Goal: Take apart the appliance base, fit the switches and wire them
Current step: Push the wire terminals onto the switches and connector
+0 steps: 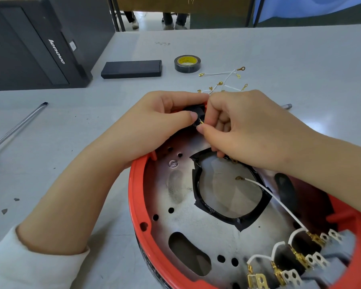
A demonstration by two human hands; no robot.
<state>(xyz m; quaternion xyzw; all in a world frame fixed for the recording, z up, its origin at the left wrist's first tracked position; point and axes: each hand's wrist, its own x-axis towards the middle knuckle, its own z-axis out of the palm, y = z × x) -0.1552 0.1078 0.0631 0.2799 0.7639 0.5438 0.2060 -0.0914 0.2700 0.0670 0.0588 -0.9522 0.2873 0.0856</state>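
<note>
My left hand point(165, 113) and right hand point(238, 126) meet at the far rim of the red appliance base point(138, 197), which sits open at the near right edge of the grey desk point(50, 163). My left fingers curl round a small black switch point(194, 110) seated in the rim, thumb pressed on its near side. My right hand pinches a brass terminal point(201, 122) between thumb and forefinger, right against the switch. Inside the base, a metal plate point(175, 205) shows a cutout edged in black tape, and a white wire point(273, 201) with a ring lug lies across it, running to a row of grey switches point(321, 259) with brass connectors at the near right. Toward the far edge of the desk lie loose white leads point(223, 80), a roll of black tape point(187, 64) and a flat black box point(131, 68). A screwdriver shaft point(17, 127) rests near the left edge. A black computer case point(29, 42) occupies the far left corner.
</note>
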